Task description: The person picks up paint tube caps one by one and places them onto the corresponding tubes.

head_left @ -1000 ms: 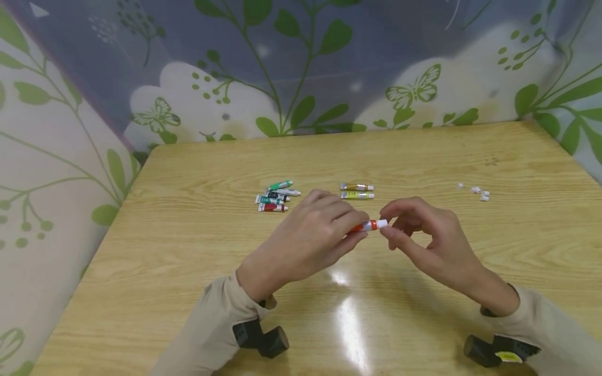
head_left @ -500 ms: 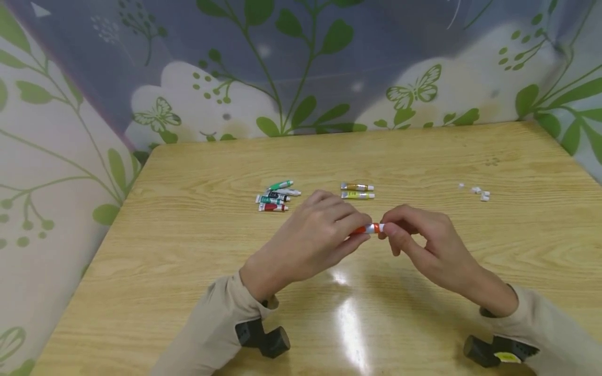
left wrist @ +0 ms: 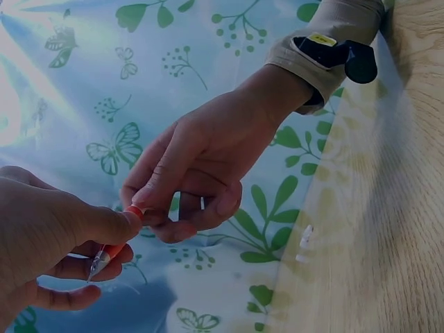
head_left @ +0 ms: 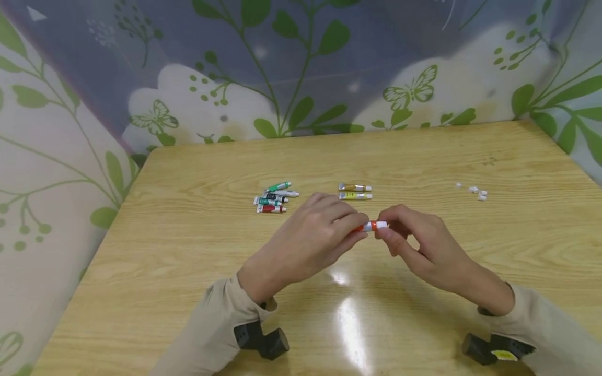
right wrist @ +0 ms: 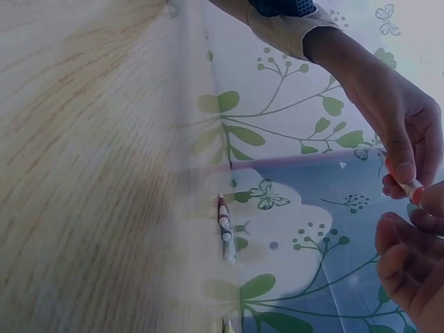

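I'm watching the left hand (head_left: 312,237) pinch the orange tube (head_left: 368,226) and the right hand (head_left: 430,248) its white cap (head_left: 381,224); oversqueezing could spurt the contents.

A pale wooden table (head_left: 141,250), its grain running mostly sideways, spreads beneath the grip and well out to both sides. Beyond the grip, behind the table's far edge, stands a back wall (head_left: 301,68) in blue-grey over white cloud shapes, printed with green leafy stems. One printed butterfly (head_left: 411,89) lies beyond and slightly right of the grip, another (head_left: 155,117) far to its left. A pale left wall (head_left: 47,172) and right wall (head_left: 574,78) carry similar leaves. Nearer than the grip, white glare (head_left: 350,329) streaks the glossy tabletop.
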`<state>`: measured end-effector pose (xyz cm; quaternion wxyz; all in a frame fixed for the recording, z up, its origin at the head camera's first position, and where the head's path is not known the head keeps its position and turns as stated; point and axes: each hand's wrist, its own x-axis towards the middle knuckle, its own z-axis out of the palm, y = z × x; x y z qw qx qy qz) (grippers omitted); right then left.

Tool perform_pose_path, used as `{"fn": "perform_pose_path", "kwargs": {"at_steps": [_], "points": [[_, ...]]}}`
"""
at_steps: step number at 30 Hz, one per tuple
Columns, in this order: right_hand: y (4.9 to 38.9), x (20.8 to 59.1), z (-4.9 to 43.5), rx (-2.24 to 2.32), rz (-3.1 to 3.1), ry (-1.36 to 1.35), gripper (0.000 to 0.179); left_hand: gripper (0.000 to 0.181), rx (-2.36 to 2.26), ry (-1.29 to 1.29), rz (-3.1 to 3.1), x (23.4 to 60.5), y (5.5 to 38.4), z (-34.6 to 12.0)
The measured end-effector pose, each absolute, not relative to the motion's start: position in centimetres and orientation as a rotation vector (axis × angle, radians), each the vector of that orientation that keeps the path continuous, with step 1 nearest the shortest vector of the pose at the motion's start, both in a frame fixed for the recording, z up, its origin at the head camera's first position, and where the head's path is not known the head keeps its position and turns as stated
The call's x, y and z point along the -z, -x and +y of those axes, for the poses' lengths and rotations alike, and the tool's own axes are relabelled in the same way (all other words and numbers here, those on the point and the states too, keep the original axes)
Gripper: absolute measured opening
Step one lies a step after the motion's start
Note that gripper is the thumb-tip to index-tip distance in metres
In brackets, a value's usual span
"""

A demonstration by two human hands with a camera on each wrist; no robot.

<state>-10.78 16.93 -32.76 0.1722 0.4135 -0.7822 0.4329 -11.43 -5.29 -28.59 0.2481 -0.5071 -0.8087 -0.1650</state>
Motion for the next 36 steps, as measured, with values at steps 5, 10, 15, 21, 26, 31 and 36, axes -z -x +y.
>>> {"fn": "perform_pose_path", "kwargs": {"at_steps": [5, 10, 15, 21, 26, 31, 36], "points": [[10.9, 32.9, 17.0, -1.108, -2.2, -1.21, 0.023, 0.013, 0.493, 1.425, -2.185, 28.5, 11.3, -5.1], [11.0, 33.2, 17.1, -1.043, -2.125, -1.258, 0.032, 0.01, 0.509, 1.443, -2.089, 28.7, 11.2, -4.6], [10.8, 33.5, 17.3, -1.155, -2.159, -1.204, 0.033, 0.01, 0.383, 1.376, -1.988, 29.1, 11.1, -4.1], [10.5, 33.5, 17.1, -1.57, -2.219, -1.183, 0.034, 0.013, 0.215, 1.318, -1.916, 29.7, 11.1, -3.8], [10.4, 33.4, 16.9, -1.833, -2.33, -1.082, 0.034, 0.01, 0.229, 1.296, -1.987, 30.3, 11.5, -3.6], [10.8, 34.0, 16.9, -1.853, -2.414, -1.015, 0.034, 0.009, 0.324, 1.286, -2.167, 30.8, 11.8, -3.6], [11.6, 34.7, 17.3, -1.7, -2.586, -0.997, 0.032, 0.014, 0.341, 1.266, -2.437, 31.7, 12.5, -3.6]]}}
